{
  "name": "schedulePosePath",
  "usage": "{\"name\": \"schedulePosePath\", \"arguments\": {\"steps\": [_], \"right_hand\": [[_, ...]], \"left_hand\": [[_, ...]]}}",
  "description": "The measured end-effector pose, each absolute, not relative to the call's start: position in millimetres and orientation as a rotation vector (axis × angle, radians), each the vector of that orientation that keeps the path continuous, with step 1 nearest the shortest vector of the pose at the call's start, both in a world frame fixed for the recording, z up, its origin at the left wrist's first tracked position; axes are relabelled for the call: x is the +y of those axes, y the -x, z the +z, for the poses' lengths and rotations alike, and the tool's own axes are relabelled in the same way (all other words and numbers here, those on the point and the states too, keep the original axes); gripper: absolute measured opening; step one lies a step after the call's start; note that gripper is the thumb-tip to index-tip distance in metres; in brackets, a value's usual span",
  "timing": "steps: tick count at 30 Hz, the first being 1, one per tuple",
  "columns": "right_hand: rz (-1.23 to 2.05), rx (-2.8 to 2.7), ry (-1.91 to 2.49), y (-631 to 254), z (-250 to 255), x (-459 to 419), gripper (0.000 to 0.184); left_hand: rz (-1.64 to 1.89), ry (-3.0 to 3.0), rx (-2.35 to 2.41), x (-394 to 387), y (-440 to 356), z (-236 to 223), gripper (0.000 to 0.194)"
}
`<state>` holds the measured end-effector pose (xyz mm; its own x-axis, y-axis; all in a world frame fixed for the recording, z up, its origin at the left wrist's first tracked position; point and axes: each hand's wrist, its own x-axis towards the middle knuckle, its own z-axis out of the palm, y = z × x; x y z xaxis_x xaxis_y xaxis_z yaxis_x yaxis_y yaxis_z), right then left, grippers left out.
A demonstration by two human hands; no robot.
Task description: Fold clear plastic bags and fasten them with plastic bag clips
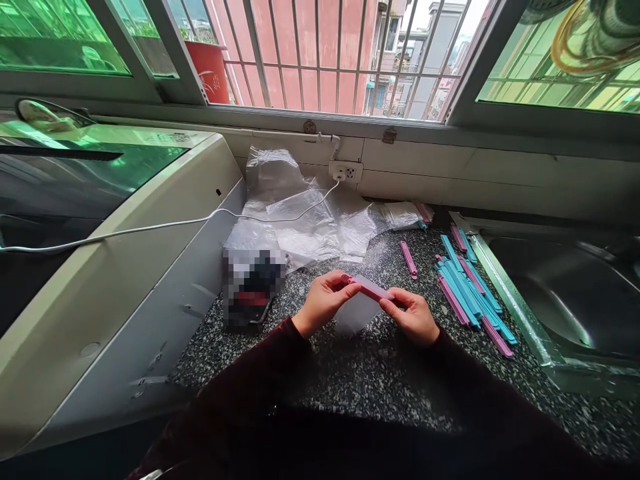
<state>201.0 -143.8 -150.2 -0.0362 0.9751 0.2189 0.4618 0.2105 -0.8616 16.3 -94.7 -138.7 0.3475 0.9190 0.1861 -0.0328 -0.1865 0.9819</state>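
Note:
Between my two hands is a pink bag sealing clip [371,289], held level above the speckled counter. The fingers of my left hand [321,303] are closed round its left end. At the other end, the thumb and fingers of my right hand [413,319] pinch it. A translucent plastic bag [357,316] hangs below the clip, and a little of it shows above. Whether the clip is fastened over the bag cannot be made out. Behind my right hand, a single pink clip [409,260] lies on the counter.
Right of my hands lies a pile of blue and pink clips [470,293], beside a steel sink [575,287]. Several clear plastic bags [310,220] spread along the wall. A white cable [220,212] runs left from the wall socket [346,172] over a large cream-coloured appliance [150,267]. One blurred object [254,287] stands near it.

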Motion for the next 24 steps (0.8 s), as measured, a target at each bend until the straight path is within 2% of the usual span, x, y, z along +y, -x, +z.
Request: {"name": "schedulePosePath", "arguments": {"steps": [17, 24], "right_hand": [[0.733, -1.654, 1.379, -201.8, -150.9, -143.8, 0.026], [0.76, -1.625, 1.353, -202.1, -147.4, -145.0, 0.026]], "left_hand": [[1.109, -1.546, 0.821, -94.8, -16.7, -137.1, 0.027], [1.119, -1.433, 0.843, -95.1, -15.7, -136.1, 0.032]]}}
